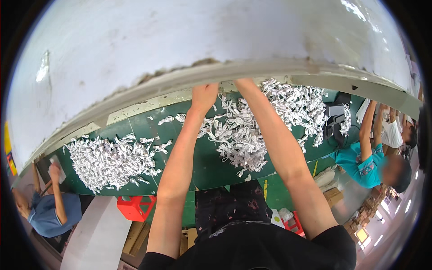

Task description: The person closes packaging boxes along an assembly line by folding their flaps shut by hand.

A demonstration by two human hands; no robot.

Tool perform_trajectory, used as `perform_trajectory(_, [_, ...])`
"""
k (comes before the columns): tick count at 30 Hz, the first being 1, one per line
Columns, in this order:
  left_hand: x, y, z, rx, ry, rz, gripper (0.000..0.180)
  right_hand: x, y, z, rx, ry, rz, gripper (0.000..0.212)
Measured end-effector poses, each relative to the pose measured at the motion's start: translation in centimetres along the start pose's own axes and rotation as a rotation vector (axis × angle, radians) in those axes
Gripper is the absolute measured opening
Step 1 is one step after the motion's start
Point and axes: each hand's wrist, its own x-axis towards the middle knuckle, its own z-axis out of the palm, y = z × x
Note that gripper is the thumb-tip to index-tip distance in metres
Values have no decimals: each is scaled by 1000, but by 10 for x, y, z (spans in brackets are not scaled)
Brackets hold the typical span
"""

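Note:
Both my arms reach forward over a green work table [204,164]. My left hand [205,95] is at the table's far edge, its fingers hidden behind the lip of a white overhead panel. The same panel covers most of my right hand [245,83], so only the wrist area shows. Whether either one holds anything is hidden. Between and beneath my forearms lies a heap of small coiled white cables [240,139]. It joins another heap of white cables [297,105] to the right. A few loose cables [166,120] lie left of my left wrist.
A separate pile of white cables [110,164] covers the table's left part. The white panel [180,36] spans overhead. A grey and black device [334,110] stands at the right. People in blue [56,213] and teal [360,164] work at either side. A red stool [135,208] is below.

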Motion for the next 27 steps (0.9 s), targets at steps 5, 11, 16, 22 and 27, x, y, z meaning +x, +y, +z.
perform_trajectory(5, [0, -39, -15, -121, 72, -47, 26, -12, -11, 3, -104, -81, -132, 49])
perform_trajectory(11, [3, -42, -33, 1, 26, -26, 28, -42, -80, -67, 482, -408, 232, 46])
perform_trajectory(16, [14, -43, -33, -33, 43, 105, 26, -33, -23, -59, 589, -399, 146, 40])
perform_trajectory(22, [16, -32, -38, 157, -10, -13, 21, -43, -33, -38, 343, -135, -157, 23])
perform_trajectory(27, [20, -67, -67, 42, -12, 26, 19, -42, -26, -24, 271, -122, -444, 26])
